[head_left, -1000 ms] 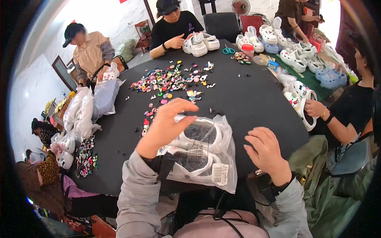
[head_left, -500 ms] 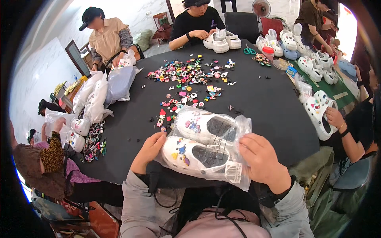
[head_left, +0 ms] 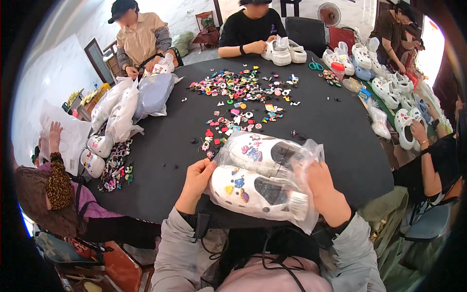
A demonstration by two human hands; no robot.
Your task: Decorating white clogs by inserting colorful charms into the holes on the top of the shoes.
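Note:
A pair of white clogs (head_left: 253, 200) with colourful charms lies in a clear plastic bag (head_left: 307, 155) at the table's near edge, toes to the left. My left hand (head_left: 193, 184) is closed on the bag beside the toes, thumb on top. At the heel end, my right hand (head_left: 327, 192) grips the bag's loose, bunched plastic. Its fingertips are partly hidden by the film. A white label (head_left: 297, 204) shows through near the heel. Just beyond the toes lie small loose charms (head_left: 233, 127).
A larger heap of charms (head_left: 233, 85) spreads across the black table (head_left: 335, 160). Bagged clogs (head_left: 121, 109) line the left side; more white clogs (head_left: 384, 92) stand at the right. Teal scissors (head_left: 316, 65) lie near the far edge. Several co-workers sit or stand around.
My right hand has turned, its fingers now further into the plastic at the heel end. The co-worker at left has lifted a clear bag; the one at right has drawn a clog farther back.

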